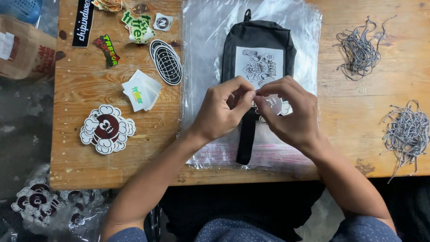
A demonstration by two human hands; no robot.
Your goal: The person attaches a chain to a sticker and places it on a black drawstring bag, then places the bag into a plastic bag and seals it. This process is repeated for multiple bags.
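Note:
A small black pouch with a white printed panel and a black strap lies on a clear plastic bag on the wooden table. My left hand and my right hand meet above the pouch's lower half, fingertips pinched together on a small sticker with a round dark design and white edge. Both hands hide most of that sticker and the pouch's lower part. The strap runs down toward the table's front edge.
Sticker piles lie left of the bag: a cloud-shaped dark-red one, a white stack, a black-and-white oval, several more above. Two bundles of speckled cord sit at right. A brown paper bag is far left.

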